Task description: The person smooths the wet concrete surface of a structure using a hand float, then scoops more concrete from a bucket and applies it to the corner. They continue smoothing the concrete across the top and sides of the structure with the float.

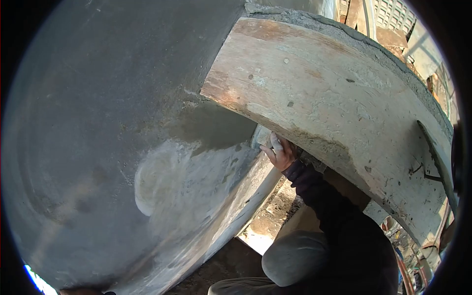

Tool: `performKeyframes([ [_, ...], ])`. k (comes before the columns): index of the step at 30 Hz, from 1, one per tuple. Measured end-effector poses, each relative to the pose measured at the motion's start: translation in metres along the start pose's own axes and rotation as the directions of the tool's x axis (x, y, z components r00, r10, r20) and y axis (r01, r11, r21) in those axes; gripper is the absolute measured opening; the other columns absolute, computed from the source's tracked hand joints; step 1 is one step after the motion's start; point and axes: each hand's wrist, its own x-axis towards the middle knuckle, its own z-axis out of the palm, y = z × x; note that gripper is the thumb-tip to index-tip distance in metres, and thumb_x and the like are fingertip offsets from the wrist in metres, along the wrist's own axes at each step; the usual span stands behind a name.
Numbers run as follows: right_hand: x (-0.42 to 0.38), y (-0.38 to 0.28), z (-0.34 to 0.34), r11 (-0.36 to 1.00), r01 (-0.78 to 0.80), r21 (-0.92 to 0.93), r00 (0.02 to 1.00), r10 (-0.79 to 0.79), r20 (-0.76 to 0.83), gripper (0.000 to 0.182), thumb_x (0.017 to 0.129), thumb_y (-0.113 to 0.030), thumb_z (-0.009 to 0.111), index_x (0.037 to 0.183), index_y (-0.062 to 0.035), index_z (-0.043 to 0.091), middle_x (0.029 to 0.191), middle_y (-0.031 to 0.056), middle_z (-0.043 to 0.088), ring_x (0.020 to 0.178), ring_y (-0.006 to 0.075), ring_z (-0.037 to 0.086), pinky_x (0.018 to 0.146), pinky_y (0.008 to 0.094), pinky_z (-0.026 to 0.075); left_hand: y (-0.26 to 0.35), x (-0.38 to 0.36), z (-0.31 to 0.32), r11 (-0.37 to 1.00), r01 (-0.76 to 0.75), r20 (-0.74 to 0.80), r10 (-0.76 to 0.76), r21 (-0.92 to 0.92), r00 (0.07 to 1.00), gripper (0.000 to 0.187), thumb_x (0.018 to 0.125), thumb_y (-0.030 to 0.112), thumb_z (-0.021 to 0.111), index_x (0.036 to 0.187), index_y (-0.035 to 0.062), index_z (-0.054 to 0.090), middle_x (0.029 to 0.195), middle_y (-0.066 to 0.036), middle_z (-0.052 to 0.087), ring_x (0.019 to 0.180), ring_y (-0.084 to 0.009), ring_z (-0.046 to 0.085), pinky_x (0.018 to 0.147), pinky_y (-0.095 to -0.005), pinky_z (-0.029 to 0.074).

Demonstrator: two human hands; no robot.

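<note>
My right hand [281, 153], in a dark sleeve, reaches up to the lower edge of a curved wooden board [305, 83] smeared with cement. Its thumb and a finger with a white covering stand apart, fingertips right at the board's edge. The remaining fingers are partly hidden at the board. Just beside the fingers is a pale, flat-faced piece [259, 135]. Left of the hand spreads a grey cement-plastered surface [167, 162], with a darker smooth patch under the board's corner. At the bottom left edge shows only a sliver of my left hand [81, 291], its fingers hidden.
Rough grey mortar [364, 44] runs along the board's upper curved edge. A thin curved strip [435, 152] stands against the board at right. My bent knee [295, 258] is below the hand, near a gap with rubble [275, 211]. Scrap wood [391, 37] lies at upper right.
</note>
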Motion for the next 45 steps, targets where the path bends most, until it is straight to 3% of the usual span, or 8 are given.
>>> performKeyframes([
  [8, -0.062, 0.023, -0.008, 0.864, -0.443, -0.238, 0.802, 0.501, 0.325, 0.065, 0.073, -0.014, 0.074, 0.125, -0.0001, 0.037, 0.119, 0.0311, 0.047, 0.108, 0.0453, 0.049, 0.090, 0.0476, 0.043, 0.016, 0.000, -0.002, 0.985, -0.042, 0.010, 0.041, 0.170, 0.999, 0.060, 0.097, 0.044, 0.025, 0.114, -0.0091, 0.047, 0.114, -0.031, 0.047, 0.104, -0.0415, 0.047, 0.092, -0.0537, 0.036],
  [14, 0.101, -0.081, -0.063, 0.970, 0.078, 0.230, 0.997, -0.073, -0.028, 0.067, 0.068, -0.005, 0.075, 0.126, 0.0014, 0.041, 0.117, 0.0251, 0.051, 0.103, 0.0424, 0.053, 0.086, 0.0474, 0.044, 0.013, -0.001, -0.001, 0.992, -0.029, -0.004, 0.029, 0.122, 1.000, 0.056, 0.097, 0.041, 0.027, 0.117, -0.0069, 0.048, 0.117, -0.028, 0.047, 0.108, -0.0400, 0.047, 0.094, -0.0527, 0.035],
  [24, -0.067, 0.021, -0.005, 0.896, -0.216, -0.388, 0.892, 0.343, 0.296, 0.066, 0.079, -0.017, 0.067, 0.136, -0.0019, 0.037, 0.130, 0.0227, 0.045, 0.118, 0.0407, 0.042, 0.099, 0.0461, 0.035, 0.010, -0.001, 0.001, 0.996, -0.020, -0.011, 0.022, 0.090, 1.000, 0.055, 0.097, 0.040, 0.030, 0.120, -0.0072, 0.047, 0.121, -0.029, 0.046, 0.111, -0.0410, 0.045, 0.095, -0.0534, 0.034],
  [27, -0.063, 0.025, -0.008, 0.851, -0.471, -0.233, 0.701, 0.521, 0.487, 0.067, 0.080, -0.018, 0.066, 0.137, -0.0023, 0.034, 0.131, 0.0240, 0.042, 0.120, 0.0407, 0.040, 0.100, 0.0471, 0.034, 0.016, 0.000, -0.002, 0.979, -0.056, -0.007, 0.059, 0.197, 0.998, 0.056, 0.097, 0.040, 0.029, 0.119, -0.0083, 0.048, 0.118, -0.031, 0.048, 0.109, -0.0421, 0.046, 0.094, -0.0537, 0.034],
  [32, 0.051, -0.052, -0.053, 0.990, -0.135, 0.050, 0.978, 0.125, 0.165, 0.070, 0.078, -0.017, 0.067, 0.137, -0.0022, 0.033, 0.130, 0.0262, 0.041, 0.116, 0.0435, 0.042, 0.098, 0.0488, 0.035, 0.046, -0.007, -0.001, 0.949, -0.054, -0.040, 0.070, 0.310, 0.997, 0.055, 0.097, 0.039, 0.029, 0.114, -0.0088, 0.050, 0.113, -0.031, 0.050, 0.106, -0.0420, 0.046, 0.092, -0.0529, 0.035],
  [37, -0.003, -0.011, -0.010, 0.988, -0.147, -0.051, 0.972, 0.154, 0.176, 0.070, 0.078, -0.016, 0.067, 0.137, -0.0027, 0.033, 0.128, 0.0244, 0.042, 0.112, 0.0427, 0.045, 0.096, 0.0479, 0.037, 0.015, 0.000, 0.000, 0.984, -0.107, -0.032, 0.113, 0.144, 0.993, 0.054, 0.097, 0.039, 0.029, 0.109, -0.0086, 0.052, 0.109, -0.030, 0.051, 0.099, -0.0408, 0.048, 0.089, -0.0522, 0.035],
  [40, -0.090, 0.037, -0.004, 0.908, -0.301, -0.290, 0.758, 0.412, 0.506, 0.068, 0.078, -0.015, 0.064, 0.137, -0.0034, 0.033, 0.123, 0.0218, 0.046, 0.111, 0.0398, 0.046, 0.096, 0.0454, 0.036, 0.030, -0.004, -0.004, 0.981, -0.102, 0.013, 0.101, 0.168, 0.995, 0.061, 0.096, 0.046, 0.029, 0.107, -0.0085, 0.052, 0.107, -0.029, 0.051, 0.096, -0.0398, 0.048, 0.087, -0.0524, 0.036],
  [45, 0.032, -0.056, -0.069, 0.964, -0.199, 0.174, 0.955, 0.151, 0.256, 0.062, 0.074, -0.011, 0.069, 0.131, -0.0030, 0.043, 0.120, 0.0222, 0.047, 0.105, 0.0400, 0.050, 0.088, 0.0446, 0.042, 0.023, -0.001, 0.008, 0.967, -0.205, -0.080, 0.219, 0.149, 0.972, 0.076, 0.091, 0.060, 0.025, 0.095, -0.0100, 0.054, 0.096, -0.029, 0.052, 0.083, -0.0380, 0.050, 0.075, -0.0530, 0.039],
])
